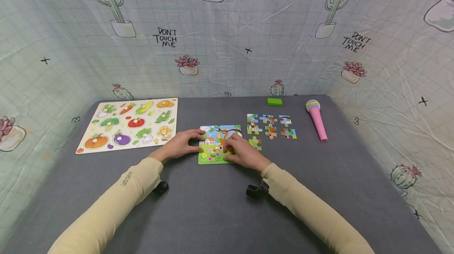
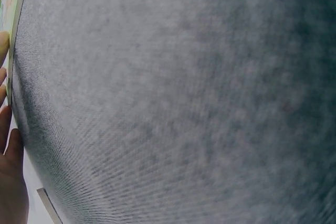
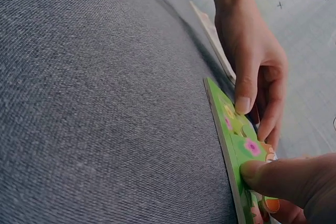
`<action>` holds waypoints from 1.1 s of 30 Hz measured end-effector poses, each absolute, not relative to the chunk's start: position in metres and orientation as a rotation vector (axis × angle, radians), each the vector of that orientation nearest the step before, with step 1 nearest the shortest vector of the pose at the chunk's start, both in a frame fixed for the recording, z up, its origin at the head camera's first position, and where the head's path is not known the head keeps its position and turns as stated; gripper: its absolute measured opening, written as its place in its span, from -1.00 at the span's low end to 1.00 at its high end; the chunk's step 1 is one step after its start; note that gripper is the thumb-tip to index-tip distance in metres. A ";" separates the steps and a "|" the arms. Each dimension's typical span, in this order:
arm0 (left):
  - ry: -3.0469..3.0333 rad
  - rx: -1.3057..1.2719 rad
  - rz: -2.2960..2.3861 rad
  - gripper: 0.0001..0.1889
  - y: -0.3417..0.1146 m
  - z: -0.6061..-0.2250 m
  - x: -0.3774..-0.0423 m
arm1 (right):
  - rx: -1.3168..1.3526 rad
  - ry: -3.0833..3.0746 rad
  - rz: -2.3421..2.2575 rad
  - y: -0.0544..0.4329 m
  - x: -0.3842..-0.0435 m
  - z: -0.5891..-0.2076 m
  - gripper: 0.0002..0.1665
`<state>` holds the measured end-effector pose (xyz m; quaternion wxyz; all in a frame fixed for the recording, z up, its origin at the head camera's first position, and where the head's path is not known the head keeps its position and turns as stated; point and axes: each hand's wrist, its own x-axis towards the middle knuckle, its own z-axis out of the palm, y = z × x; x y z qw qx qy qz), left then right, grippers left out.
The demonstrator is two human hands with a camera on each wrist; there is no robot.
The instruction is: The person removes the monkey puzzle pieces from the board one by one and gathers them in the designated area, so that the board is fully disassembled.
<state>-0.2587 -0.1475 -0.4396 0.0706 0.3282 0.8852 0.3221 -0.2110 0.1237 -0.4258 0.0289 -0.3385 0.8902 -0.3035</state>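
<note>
A small jigsaw board (image 1: 205,160) with a house, a deer and flowers on green lies at the middle of the table. My left hand (image 1: 179,144) rests at its left side, thumb and extended fingertips touching the edge. Over the board's right part, my right hand (image 1: 246,154) pinches a green puzzle piece with a pink flower (image 3: 252,147); its thumb presses near the front edge in the right wrist view. The fingers partly hide the piece and the deer picture. Just right of the board lie several loose puzzle pieces (image 1: 271,132), one green piece (image 1: 255,143) nearest the right hand.
A vegetable peg board (image 1: 120,149) lies at the left. Behind the loose pieces is a green block (image 1: 274,102). A pink microphone (image 1: 318,124) lies at the right. Patterned cloth (image 1: 227,29) surrounds the grey table (image 1: 209,214) at the back and sides.
</note>
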 end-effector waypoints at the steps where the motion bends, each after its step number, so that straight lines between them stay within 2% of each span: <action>1: 2.661 0.985 0.967 -0.60 -0.147 -0.440 -0.259 | -1.048 2.743 -0.938 0.124 -0.211 -0.426 -0.81; 6: 2.662 0.980 0.957 -0.60 -0.148 -0.440 -0.259 | -1.078 2.720 -0.978 0.123 -0.211 -0.426 -0.87; 19: 2.653 0.993 0.962 -0.60 -0.149 -0.439 -0.259 | -1.073 2.646 -1.136 0.128 -0.209 -0.430 -0.82; 24: 2.650 0.992 0.970 -0.60 -0.149 -0.438 -0.259 | -0.962 2.571 -1.233 0.129 -0.207 -0.431 -0.75; 33: 2.648 0.989 0.971 -0.59 -0.148 -0.438 -0.258 | -0.742 2.581 -1.323 0.137 -0.204 -0.427 -0.74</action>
